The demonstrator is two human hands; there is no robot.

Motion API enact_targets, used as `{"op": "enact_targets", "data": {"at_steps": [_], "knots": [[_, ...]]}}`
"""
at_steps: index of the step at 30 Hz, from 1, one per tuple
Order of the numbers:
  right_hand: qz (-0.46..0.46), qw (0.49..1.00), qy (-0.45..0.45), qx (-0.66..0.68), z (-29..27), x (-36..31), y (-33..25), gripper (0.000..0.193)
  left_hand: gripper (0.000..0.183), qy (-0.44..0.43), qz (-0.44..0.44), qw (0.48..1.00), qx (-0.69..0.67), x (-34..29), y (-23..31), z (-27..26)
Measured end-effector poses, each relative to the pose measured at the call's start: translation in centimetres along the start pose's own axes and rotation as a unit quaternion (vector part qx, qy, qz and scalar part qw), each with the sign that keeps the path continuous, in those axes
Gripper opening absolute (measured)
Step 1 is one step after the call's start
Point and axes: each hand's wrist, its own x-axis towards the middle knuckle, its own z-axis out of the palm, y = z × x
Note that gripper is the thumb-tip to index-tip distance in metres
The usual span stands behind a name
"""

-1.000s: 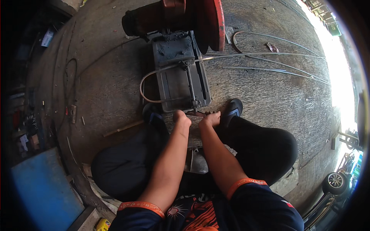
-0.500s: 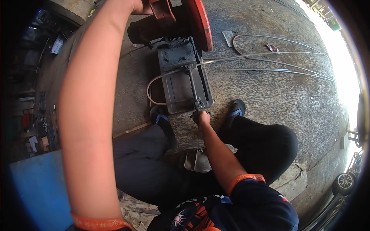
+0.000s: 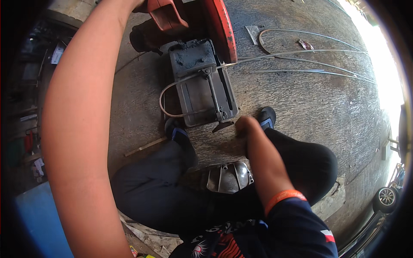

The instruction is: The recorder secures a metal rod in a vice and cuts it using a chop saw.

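Observation:
A red cut-off saw (image 3: 221,30) stands on the floor in front of me. At its red handle (image 3: 168,15), by the top edge, is my left hand (image 3: 138,5), closed against it; its fingers are largely hidden. A bent metal rod (image 3: 165,95) sits in the saw's clamp, its U-shaped end looping out on the left and its long end running right beneath the disc guard. My right hand (image 3: 247,124) is just right of the clamp's crank handle (image 3: 222,126), apart from it. The fingers there curl downward, dark and blurred.
More bent rods (image 3: 301,33) lie on the floor at the right, near a scrap of paper (image 3: 253,34). A ribbed metal cover (image 3: 228,177) rests between my legs. A blue panel (image 3: 43,219) stands at lower left, and a wheel (image 3: 385,198) at far right.
My right hand has let go of the clamp's crank handle and moved right. My left hand stays at the saw handle. The view has shifted slightly, uncovering more of the metal cover.

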Motion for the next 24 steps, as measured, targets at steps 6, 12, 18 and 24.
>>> {"op": "enact_targets", "data": {"at_steps": [6,12,18,24], "knots": [[0.354,0.729,0.574,0.117,-9.2,-5.3,10.5,0.036,0.023,-0.028,0.017,0.999,-0.013,1.4,-0.9,-1.0],[0.339,0.745,0.571,-0.055,-13.6,-1.5,14.2,0.022,0.041,-0.107,-0.011,0.994,0.025,4.3,-0.9,-2.0],[0.275,0.761,0.580,-0.089,-13.0,-1.2,16.2,0.018,0.038,-0.090,-0.049,0.992,-0.079,3.5,-0.4,-1.5],[0.286,0.818,0.497,-0.057,-13.9,-2.5,14.9,0.031,0.039,-0.093,0.001,0.993,-0.070,1.9,-3.1,-0.2]]}}
